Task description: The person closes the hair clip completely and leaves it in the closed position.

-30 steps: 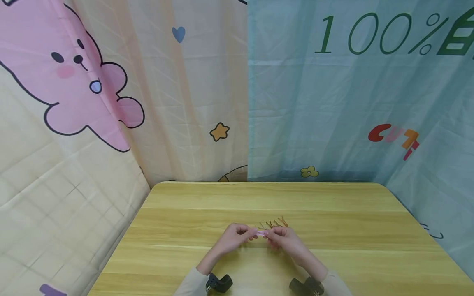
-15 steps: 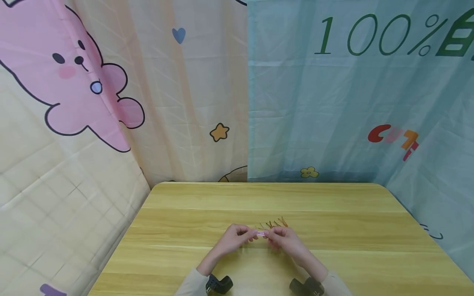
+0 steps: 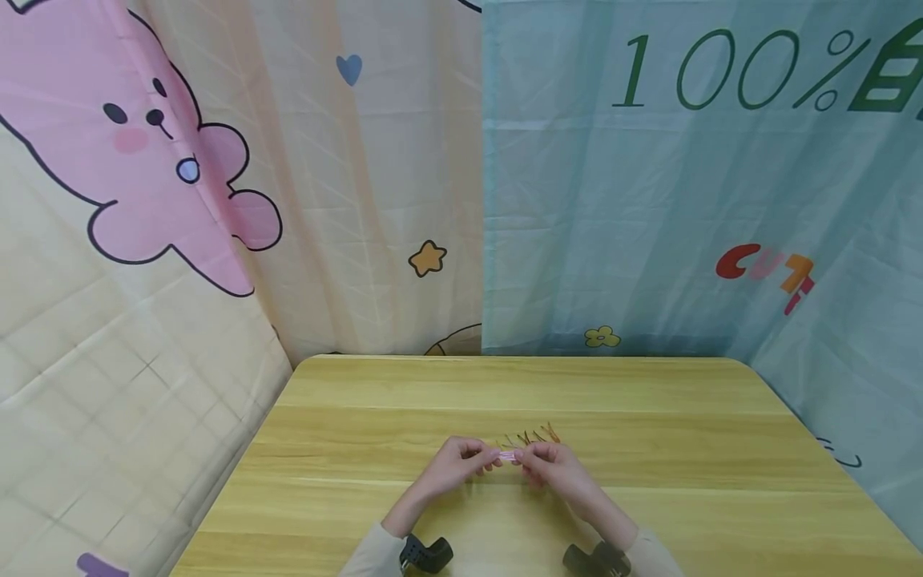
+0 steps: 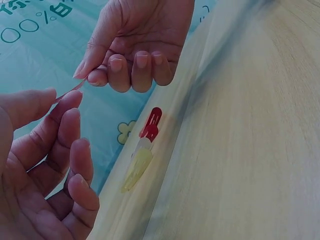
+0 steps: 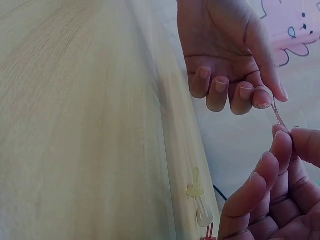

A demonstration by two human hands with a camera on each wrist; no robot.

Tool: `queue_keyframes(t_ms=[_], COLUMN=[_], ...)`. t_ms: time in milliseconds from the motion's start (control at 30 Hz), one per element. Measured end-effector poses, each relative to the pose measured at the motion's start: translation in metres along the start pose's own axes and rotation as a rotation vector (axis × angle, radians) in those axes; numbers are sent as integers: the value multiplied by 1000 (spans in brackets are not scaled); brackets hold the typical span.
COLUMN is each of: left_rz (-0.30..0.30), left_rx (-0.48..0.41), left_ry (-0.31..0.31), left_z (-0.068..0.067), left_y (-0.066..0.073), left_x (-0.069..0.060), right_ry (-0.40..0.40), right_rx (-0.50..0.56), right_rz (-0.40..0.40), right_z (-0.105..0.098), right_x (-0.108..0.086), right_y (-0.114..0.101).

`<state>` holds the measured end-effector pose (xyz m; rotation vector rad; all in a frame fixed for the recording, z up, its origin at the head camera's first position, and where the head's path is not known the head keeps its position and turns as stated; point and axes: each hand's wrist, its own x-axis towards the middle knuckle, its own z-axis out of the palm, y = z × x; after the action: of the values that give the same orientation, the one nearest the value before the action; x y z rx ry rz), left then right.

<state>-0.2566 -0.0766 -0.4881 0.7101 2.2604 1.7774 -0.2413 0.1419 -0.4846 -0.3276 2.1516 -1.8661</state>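
A slim pink hair clip (image 3: pixel 508 456) is stretched between both hands, just above the table. My left hand (image 3: pixel 457 465) pinches one end between thumb and index finger. The other end is pinched by the thumb and index finger of my right hand (image 3: pixel 558 473). Seen edge-on in the left wrist view, the clip (image 4: pixel 70 92) looks thin and slightly bent. Beyond the hands lie more snap hair clips: a red one (image 4: pixel 154 117), a whitish one (image 5: pixel 204 216) and a yellow one (image 4: pixel 137 169). The fingertips cover both ends of the pink clip.
The wood-grain table (image 3: pixel 346 417) carries the row of loose clips (image 3: pixel 537 435) right behind the right hand. Printed curtains (image 3: pixel 613 200) hang along the back and sides. A dark wrist device (image 3: pixel 427 553) sits at each cuff.
The hands stay nearly in place. My left fingertips have shifted slightly left, and a bit more of the pink hair clip shows between the hands.
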Motion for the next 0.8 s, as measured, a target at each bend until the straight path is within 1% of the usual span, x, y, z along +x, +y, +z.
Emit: queue_keyframes(t_ms=[133,267,333,400,600,800], left_rz=[12,29,23,23,17,22], left_rx=[-2,-4,-11,-14,-19,-47], left_ry=[-4,-15,-19,-17,-9,-38], left_z=[0,-1,-1,-2,-2,-3], left_y=[5,21,29,34,36,35], left_x=[-2,-7,-9,-11,-12,-11], right_ry=[-8,-18,-21,-21,-26,-55], right_rx=[16,35,42,48,81,111], right_rz=[-11,-16,-15,-11,-4,-30], right_z=[0,1,1,1,1,2], right_x=[-2,-2,-1,-1,-1,-3], right_y=[-1,-2,-1,-1,-2,-3])
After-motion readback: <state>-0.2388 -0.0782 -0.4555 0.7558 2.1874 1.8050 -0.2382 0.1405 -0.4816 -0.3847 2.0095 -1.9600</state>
